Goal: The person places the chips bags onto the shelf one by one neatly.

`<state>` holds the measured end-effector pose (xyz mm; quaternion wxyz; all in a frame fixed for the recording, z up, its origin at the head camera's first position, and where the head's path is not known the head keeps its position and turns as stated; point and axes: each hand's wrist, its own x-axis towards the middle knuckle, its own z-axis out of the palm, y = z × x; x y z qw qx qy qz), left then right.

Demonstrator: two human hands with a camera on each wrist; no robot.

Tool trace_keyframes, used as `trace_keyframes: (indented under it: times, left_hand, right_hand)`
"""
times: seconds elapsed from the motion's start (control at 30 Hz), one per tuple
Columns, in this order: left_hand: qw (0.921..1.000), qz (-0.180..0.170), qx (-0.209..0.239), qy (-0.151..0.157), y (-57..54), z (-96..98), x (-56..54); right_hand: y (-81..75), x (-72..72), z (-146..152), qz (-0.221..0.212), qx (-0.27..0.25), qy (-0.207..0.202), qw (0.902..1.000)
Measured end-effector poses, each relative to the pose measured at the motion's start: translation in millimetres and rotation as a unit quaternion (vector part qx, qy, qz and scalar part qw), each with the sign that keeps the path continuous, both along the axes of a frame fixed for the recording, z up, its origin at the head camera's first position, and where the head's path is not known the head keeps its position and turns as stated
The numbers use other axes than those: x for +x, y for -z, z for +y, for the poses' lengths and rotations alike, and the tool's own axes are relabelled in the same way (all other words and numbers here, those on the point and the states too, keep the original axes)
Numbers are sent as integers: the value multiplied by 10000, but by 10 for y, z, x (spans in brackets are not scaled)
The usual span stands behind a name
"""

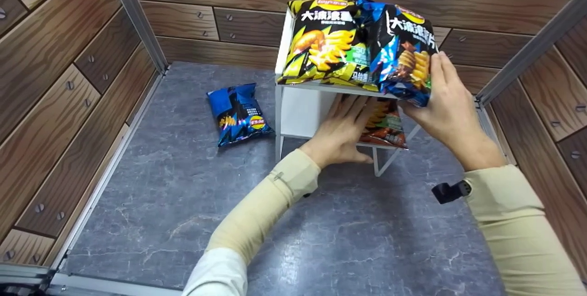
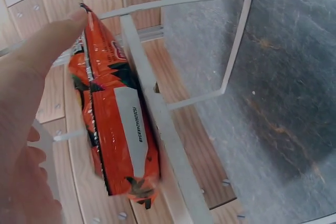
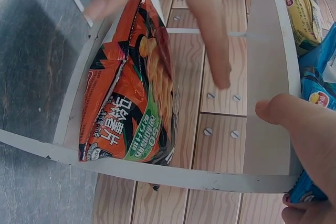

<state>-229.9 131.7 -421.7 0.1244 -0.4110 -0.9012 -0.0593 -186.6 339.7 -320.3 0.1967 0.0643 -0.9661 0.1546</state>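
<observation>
Could crush the blue-and-black potato-chip bag (image 1: 406, 53), upper right, by overtightening the right hand (image 1: 454, 105) clamped on it, or dislodge the orange potato-chip bag (image 1: 386, 124), centre-right, with the outspread left hand (image 1: 340, 135).

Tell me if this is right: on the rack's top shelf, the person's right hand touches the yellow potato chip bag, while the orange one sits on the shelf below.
Not quite: the head view shows the right hand touching the blue potato chip bag, not the yellow bag. The orange bag does sit on the shelf below.
</observation>
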Motion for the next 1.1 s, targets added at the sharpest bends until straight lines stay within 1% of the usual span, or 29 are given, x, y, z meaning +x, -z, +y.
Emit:
trace_keyframes:
  times: [0.13,0.23,0.3,0.53,0.67,0.77,0.9,1.0,1.1]
  left_hand:
    - [9999,93,41,47,27,-128,72]
    - [9996,189,152,130,69,-239,125]
    - [9995,199,195,154,106,-321,161]
    - [9996,76,265,87,219,-640,293]
    - [9989,90,439,109,280,-823,350]
    - [9982,205,551,149,307,-981,390]
    - [9962,388,752,186,305,-1204,415]
    - [9927,548,1064,142,307,-1381,406]
    - [9871,700,1437,36,342,-1556,381]
  right_hand:
    - [-4,-5,5,-30,0,-25,10000]
    - [-3,-5,12,-44,-22,-21,10000]
    - [1,-8,14,-44,-43,-25,10000]
    - [6,-13,27,-4,-29,-56,10000]
    - [8,-11,37,-53,-51,-26,10000]
    - [13,-14,34,-108,-59,-14,9999]
    - [17,-10,33,-41,-83,-18,10000]
    - [17,-12,31,50,-87,-48,9999]
    - [17,-18,24,96,-63,-72,9999]
